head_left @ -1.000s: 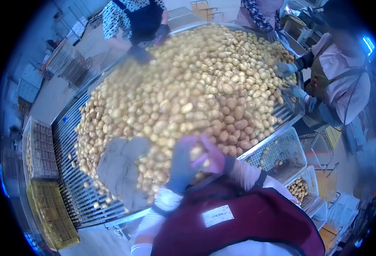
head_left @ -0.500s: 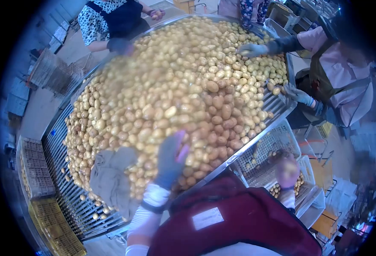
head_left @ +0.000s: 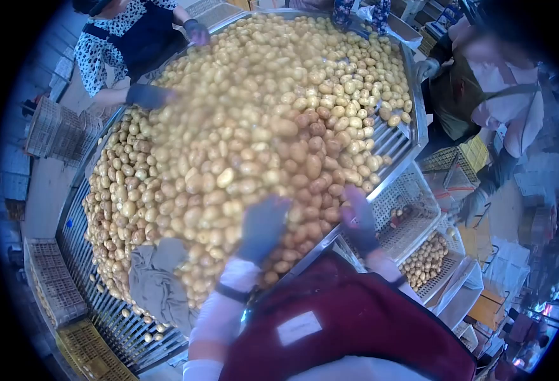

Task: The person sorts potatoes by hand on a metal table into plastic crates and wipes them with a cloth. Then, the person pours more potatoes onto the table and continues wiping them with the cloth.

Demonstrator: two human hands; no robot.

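Observation:
A large heap of potatoes [head_left: 228,146] covers the slatted metal sorting table [head_left: 76,254] before me. My left hand [head_left: 263,228], in a grey glove, rests on the near side of the heap with its fingers stretched over the potatoes. My right hand [head_left: 359,219], gloved with pinkish fingertips, reaches over the table's near metal rim beside browner potatoes [head_left: 308,159]. Its fingers look extended and I see nothing held in them. A crumpled grey cloth [head_left: 159,273] lies on the potatoes left of my left hand.
White plastic crates stand below the rim at right, one holding small potatoes [head_left: 426,259], another a few dark pieces [head_left: 400,216]. Yellow crates [head_left: 95,349] sit at lower left. Co-workers stand at the far left [head_left: 133,51] and right [head_left: 501,95] sides.
My right hand has moved from above the crates back to the table rim. My left hand has shifted slightly across the potatoes. The right co-worker's hands have drawn back from the heap.

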